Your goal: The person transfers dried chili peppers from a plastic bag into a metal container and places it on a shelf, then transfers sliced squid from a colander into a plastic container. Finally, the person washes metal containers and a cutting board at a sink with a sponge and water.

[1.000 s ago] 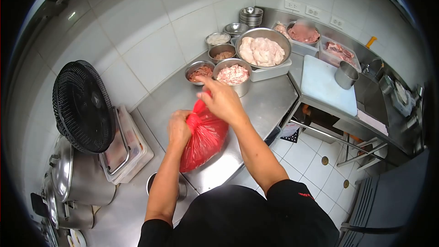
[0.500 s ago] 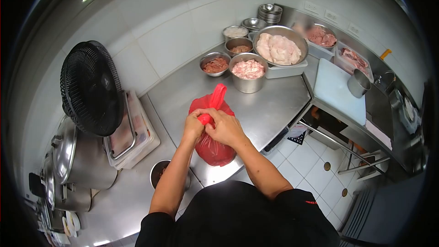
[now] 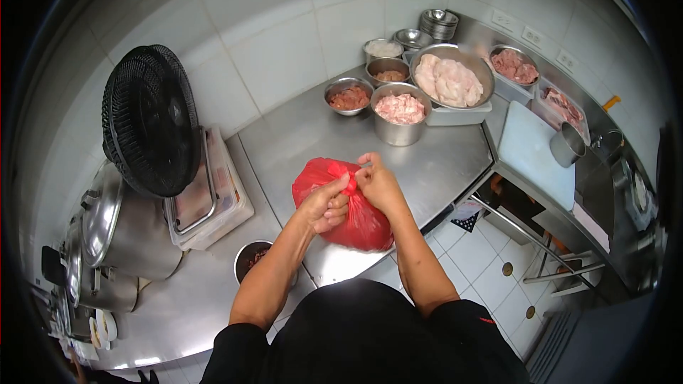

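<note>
A full red plastic bag (image 3: 364,225) rests on the steel counter (image 3: 284,142) in front of me, its gathered neck uppermost. My left hand (image 3: 326,206) pinches the red plastic at the neck from the left, fingers curled in. On the other side, my right hand (image 3: 378,183) grips the neck with bent fingers, its index finger raised a little. Between the two hands the plastic is twisted into a knot. What the bag holds cannot be made out.
Behind the bag stand a steel pot of chopped meat (image 3: 400,110), a bowl of meat (image 3: 348,97) and a large bowl of pale meat (image 3: 449,80). Left are a black fan (image 3: 149,121), plastic containers (image 3: 228,199) and lidded pots (image 3: 135,235). A cutting board (image 3: 535,149) lies right.
The upright red loop above the knot is gone from sight. My hands have drawn slightly apart around the neck, and the bag has turned and leans more to the right.
</note>
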`<action>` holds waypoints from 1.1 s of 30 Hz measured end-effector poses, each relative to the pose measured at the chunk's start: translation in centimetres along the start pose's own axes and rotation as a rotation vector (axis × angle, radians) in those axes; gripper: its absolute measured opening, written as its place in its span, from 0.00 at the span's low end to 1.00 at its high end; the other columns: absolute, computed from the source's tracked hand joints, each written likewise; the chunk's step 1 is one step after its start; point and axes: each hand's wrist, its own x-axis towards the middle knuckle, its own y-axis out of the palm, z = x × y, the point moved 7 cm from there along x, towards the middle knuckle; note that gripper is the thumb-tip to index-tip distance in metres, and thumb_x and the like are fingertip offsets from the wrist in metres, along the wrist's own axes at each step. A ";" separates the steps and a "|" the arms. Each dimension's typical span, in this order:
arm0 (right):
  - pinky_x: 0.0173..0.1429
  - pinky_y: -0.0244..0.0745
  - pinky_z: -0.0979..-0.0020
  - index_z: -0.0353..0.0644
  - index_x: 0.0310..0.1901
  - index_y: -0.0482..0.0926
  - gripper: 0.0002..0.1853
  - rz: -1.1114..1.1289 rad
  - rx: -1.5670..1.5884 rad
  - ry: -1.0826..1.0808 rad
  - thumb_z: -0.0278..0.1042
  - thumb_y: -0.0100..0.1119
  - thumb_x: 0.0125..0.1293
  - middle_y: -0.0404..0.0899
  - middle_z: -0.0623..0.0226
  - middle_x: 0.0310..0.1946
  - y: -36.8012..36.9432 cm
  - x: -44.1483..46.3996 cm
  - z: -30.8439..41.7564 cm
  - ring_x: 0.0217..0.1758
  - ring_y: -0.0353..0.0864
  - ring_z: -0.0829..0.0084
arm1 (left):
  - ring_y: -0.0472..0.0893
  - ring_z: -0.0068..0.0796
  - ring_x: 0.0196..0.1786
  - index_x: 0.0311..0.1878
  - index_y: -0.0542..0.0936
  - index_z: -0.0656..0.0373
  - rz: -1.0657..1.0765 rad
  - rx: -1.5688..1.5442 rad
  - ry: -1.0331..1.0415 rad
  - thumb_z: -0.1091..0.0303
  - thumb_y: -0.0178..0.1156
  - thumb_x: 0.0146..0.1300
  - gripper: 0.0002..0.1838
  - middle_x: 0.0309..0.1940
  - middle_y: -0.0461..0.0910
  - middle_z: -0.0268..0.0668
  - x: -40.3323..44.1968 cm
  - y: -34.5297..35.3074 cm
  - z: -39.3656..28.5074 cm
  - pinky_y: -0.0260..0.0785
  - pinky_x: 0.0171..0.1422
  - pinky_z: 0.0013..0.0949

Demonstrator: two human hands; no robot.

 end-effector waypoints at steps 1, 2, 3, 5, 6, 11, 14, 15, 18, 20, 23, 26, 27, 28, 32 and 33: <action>0.50 0.78 0.58 0.37 0.52 0.76 0.14 -0.027 0.017 0.014 0.27 0.57 0.65 0.85 0.50 0.36 -0.1 -0.1 -0.5 0.42 0.86 0.53 | 0.58 0.15 0.14 0.34 0.71 0.47 -0.047 -0.020 0.021 0.43 0.61 0.70 0.19 0.13 0.58 0.21 0.6 -0.5 0.4 0.55 0.20 0.24; 0.49 0.78 0.61 0.36 0.49 0.78 0.12 -0.012 0.010 -0.016 0.29 0.58 0.66 0.85 0.53 0.35 -0.2 -0.4 -0.7 0.40 0.85 0.58 | 0.60 0.15 0.15 0.35 0.72 0.47 -0.092 -0.037 0.043 0.42 0.61 0.70 0.20 0.13 0.59 0.21 1.0 -0.7 0.7 0.58 0.21 0.25; 0.47 0.77 0.64 0.36 0.47 0.79 0.11 0.000 0.002 -0.051 0.31 0.59 0.67 0.85 0.56 0.33 -0.3 -0.6 -0.5 0.38 0.84 0.64 | 0.62 0.15 0.17 0.36 0.74 0.48 -0.135 0.003 0.081 0.42 0.61 0.70 0.20 0.15 0.61 0.22 0.9 -0.4 0.4 0.60 0.24 0.26; 0.46 0.77 0.68 0.35 0.43 0.81 0.11 0.035 0.002 -0.060 0.34 0.60 0.67 0.85 0.58 0.33 -0.6 -0.4 -0.2 0.36 0.83 0.69 | 0.65 0.16 0.19 0.38 0.77 0.49 -0.224 0.085 0.165 0.40 0.61 0.70 0.21 0.17 0.65 0.23 0.2 0.1 -0.5 0.66 0.28 0.27; 0.46 0.77 0.68 0.35 0.42 0.82 0.11 0.061 0.009 -0.022 0.35 0.60 0.67 0.85 0.58 0.33 -1.0 -0.8 0.3 0.36 0.83 0.68 | 0.67 0.17 0.21 0.40 0.78 0.49 -0.241 0.148 0.172 0.41 0.61 0.70 0.20 0.18 0.67 0.23 -0.1 0.3 -0.6 0.67 0.29 0.26; 0.46 0.77 0.62 0.35 0.39 0.81 0.14 0.116 -0.110 0.082 0.40 0.60 0.64 0.84 0.55 0.32 -0.4 -1.0 0.2 0.38 0.85 0.57 | 0.76 0.19 0.25 0.42 0.80 0.54 -0.292 0.373 0.302 0.45 0.60 0.72 0.19 0.24 0.77 0.28 0.0 -0.6 -0.4 0.75 0.35 0.25; 0.45 0.77 0.61 0.36 0.37 0.80 0.13 0.104 -0.241 0.091 0.40 0.61 0.62 0.84 0.56 0.30 0.5 -1.5 0.4 0.36 0.84 0.58 | 0.80 0.23 0.26 0.46 0.77 0.59 -0.411 0.593 0.342 0.48 0.58 0.73 0.21 0.26 0.80 0.33 0.1 -1.6 -0.5 0.77 0.33 0.28; 0.44 0.77 0.61 0.36 0.36 0.79 0.12 0.088 -0.297 0.061 0.39 0.61 0.62 0.84 0.56 0.30 0.6 -2.1 1.2 0.35 0.84 0.58 | 0.81 0.26 0.24 0.53 0.73 0.63 -0.550 0.761 0.347 0.46 0.56 0.73 0.25 0.26 0.82 0.38 -1.2 -1.0 -1.4 0.77 0.29 0.31; 0.41 0.77 0.61 0.36 0.36 0.78 0.10 0.034 -0.148 -0.072 0.36 0.62 0.63 0.83 0.55 0.28 1.2 -2.4 2.8 0.32 0.83 0.56 | 0.80 0.28 0.23 0.57 0.68 0.62 -0.597 0.748 0.208 0.41 0.55 0.72 0.30 0.25 0.81 0.39 -2.4 -2.0 -2.6 0.77 0.28 0.31; 0.38 0.77 0.61 0.36 0.36 0.77 0.09 -0.038 -0.029 -0.114 0.34 0.61 0.64 0.82 0.55 0.27 1.0 -1.9 3.5 0.30 0.82 0.55 | 0.80 0.28 0.23 0.69 0.62 0.63 -0.573 0.647 0.270 0.39 0.54 0.72 0.38 0.25 0.80 0.38 -2.8 -2.4 -2.9 0.76 0.27 0.31; 0.38 0.76 0.59 0.34 0.37 0.74 0.12 -0.188 -0.024 -0.172 0.36 0.59 0.69 0.80 0.52 0.26 1.2 0.9 5.5 0.29 0.81 0.54 | 0.81 0.26 0.30 0.80 0.49 0.60 -0.523 0.439 0.447 0.44 0.57 0.72 0.45 0.30 0.81 0.37 -4.6 -2.9 -3.6 0.76 0.36 0.29; 0.42 0.76 0.56 0.33 0.37 0.74 0.13 -0.249 -0.012 -0.213 0.37 0.58 0.70 0.81 0.48 0.28 2.7 5.4 6.6 0.34 0.83 0.51 | 0.79 0.21 0.40 0.80 0.55 0.54 -0.593 0.675 0.760 0.55 0.59 0.74 0.38 0.41 0.81 0.36 -9.9 -2.4 -4.4 0.75 0.46 0.28; 0.42 0.76 0.56 0.33 0.37 0.74 0.13 -0.250 -0.004 -0.245 0.38 0.58 0.70 0.81 0.48 0.29 3.6 7.0 7.3 0.35 0.83 0.50 | 0.79 0.21 0.42 0.78 0.58 0.55 -0.627 0.722 0.747 0.58 0.60 0.73 0.35 0.43 0.81 0.36 -11.7 -2.4 -4.4 0.75 0.49 0.28; 0.43 0.76 0.55 0.33 0.38 0.74 0.14 -0.242 0.007 -0.278 0.38 0.57 0.70 0.81 0.47 0.30 4.8 8.5 8.0 0.36 0.83 0.50 | 0.79 0.22 0.44 0.76 0.62 0.55 -0.671 0.767 0.731 0.61 0.61 0.72 0.33 0.44 0.81 0.35 -13.9 -2.4 -4.4 0.74 0.51 0.28; 0.49 0.77 0.57 0.32 0.45 0.76 0.15 -0.130 0.123 -0.359 0.39 0.57 0.71 0.84 0.48 0.37 11.4 15.2 10.5 0.43 0.85 0.50 | 0.79 0.24 0.47 0.68 0.76 0.57 -0.943 0.889 0.789 0.65 0.63 0.70 0.24 0.46 0.81 0.35 -23.0 -4.0 -3.1 0.73 0.56 0.29; 0.51 0.78 0.57 0.32 0.48 0.76 0.16 -0.114 0.171 -0.380 0.39 0.57 0.72 0.85 0.48 0.40 12.3 16.1 11.5 0.46 0.85 0.50 | 0.79 0.25 0.48 0.66 0.77 0.56 -1.046 0.866 0.806 0.66 0.63 0.69 0.23 0.48 0.81 0.36 -25.3 -5.2 -2.2 0.73 0.54 0.29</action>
